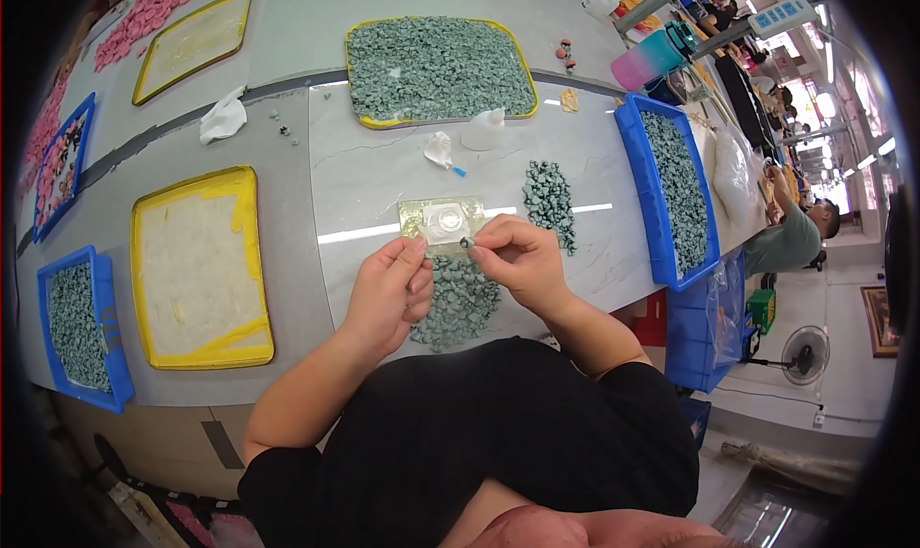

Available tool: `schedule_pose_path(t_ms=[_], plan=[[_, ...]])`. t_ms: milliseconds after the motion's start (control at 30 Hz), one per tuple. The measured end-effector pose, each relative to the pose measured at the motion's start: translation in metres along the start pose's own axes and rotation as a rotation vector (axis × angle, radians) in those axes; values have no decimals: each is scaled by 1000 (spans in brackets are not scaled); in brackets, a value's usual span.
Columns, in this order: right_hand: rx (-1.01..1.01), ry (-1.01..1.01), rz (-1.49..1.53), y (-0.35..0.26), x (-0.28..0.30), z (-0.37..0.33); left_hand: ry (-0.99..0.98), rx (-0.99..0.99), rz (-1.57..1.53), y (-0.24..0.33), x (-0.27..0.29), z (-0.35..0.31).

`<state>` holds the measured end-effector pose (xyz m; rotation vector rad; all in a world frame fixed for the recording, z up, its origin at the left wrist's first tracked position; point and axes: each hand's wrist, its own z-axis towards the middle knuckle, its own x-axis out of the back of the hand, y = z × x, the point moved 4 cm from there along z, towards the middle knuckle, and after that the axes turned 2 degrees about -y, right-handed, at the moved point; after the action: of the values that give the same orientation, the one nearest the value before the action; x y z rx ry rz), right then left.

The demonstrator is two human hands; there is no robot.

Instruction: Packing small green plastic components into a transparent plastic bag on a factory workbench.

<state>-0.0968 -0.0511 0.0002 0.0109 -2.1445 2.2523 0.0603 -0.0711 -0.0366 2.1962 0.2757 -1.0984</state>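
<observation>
My right hand (pixel 522 261) pinches a small dark green piece (pixel 466 242) between thumb and fingertips. Closed in a pinch to its left is my left hand (pixel 391 285); anything between those fingertips is too small to make out. Both hands are above the near side of a yellowish, clear-looking block (pixel 414 215), which has a whitish round shape (pixel 447 222) on top. Just below it lies a heap of small grey-green pieces (pixel 455 304), partly covered by my hands. To the right is a smaller pile of similar pieces (pixel 548 203).
A yellow-rimmed tray (pixel 359 118) full of green pieces sits beyond, near a white bottle (pixel 484 131) and crumpled tissue (pixel 438 149). Blue bins (pixel 634 131) (pixel 117 371) flank the table. Left stands another yellow-edged tray (pixel 196 280). A co-worker (pixel 791 232) is far right.
</observation>
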Motion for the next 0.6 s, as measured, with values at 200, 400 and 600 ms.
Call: schedule_pose_path(t_ms=[200,400,600], plan=[[284,-42,-439,-17,-5,-2,22,-18,35,-2,-4,-3],[783,-170,-711,-34,-23,-10,25,-16,91,-2,-4,-7],[899,-189,-780,-36,-29,-10,19,51,93,-1,-4,-11]])
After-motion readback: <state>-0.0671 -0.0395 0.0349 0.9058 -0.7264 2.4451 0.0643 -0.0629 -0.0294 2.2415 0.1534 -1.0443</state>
